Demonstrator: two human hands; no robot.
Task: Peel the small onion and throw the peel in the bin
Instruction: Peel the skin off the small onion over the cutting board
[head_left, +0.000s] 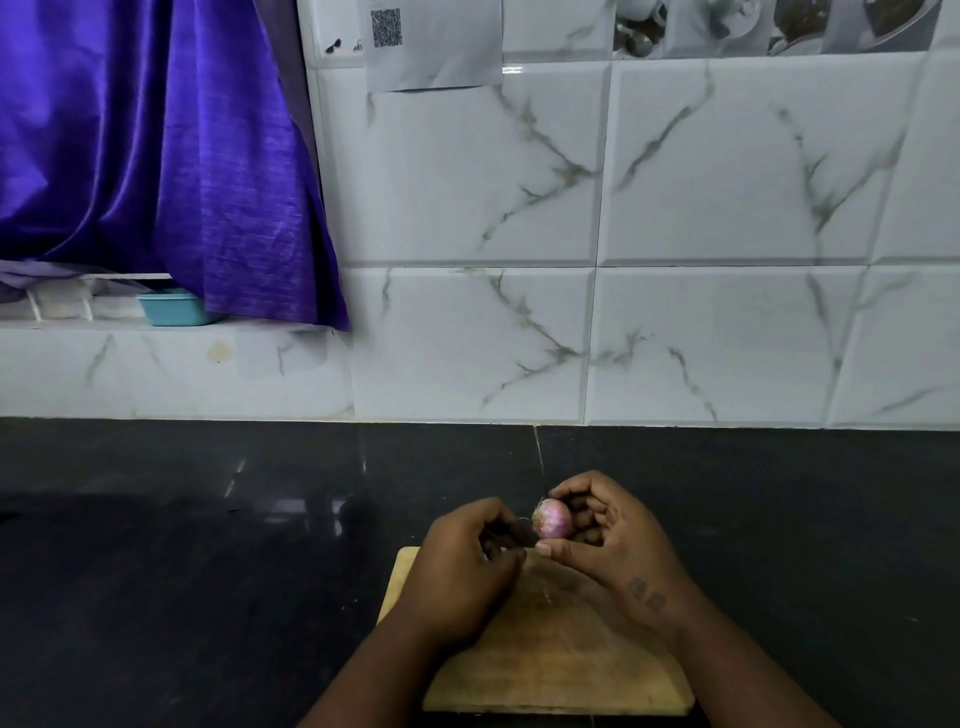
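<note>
A small pink-purple onion (551, 521) is held a little above the far end of a wooden cutting board (561, 660). My right hand (608, 530) pinches it between thumb and fingertips, root hairs pointing left. Just left of the onion, my left hand (467, 561) has its fingers curled, fingertips close to the root end; whether it pinches a bit of peel I cannot tell. No bin is in view.
The board lies on a dark, glossy countertop (182, 571) that runs to a marble-patterned tiled wall (675, 338). A purple curtain (156, 156) hangs at the upper left over a ledge holding a small teal tray (169, 309).
</note>
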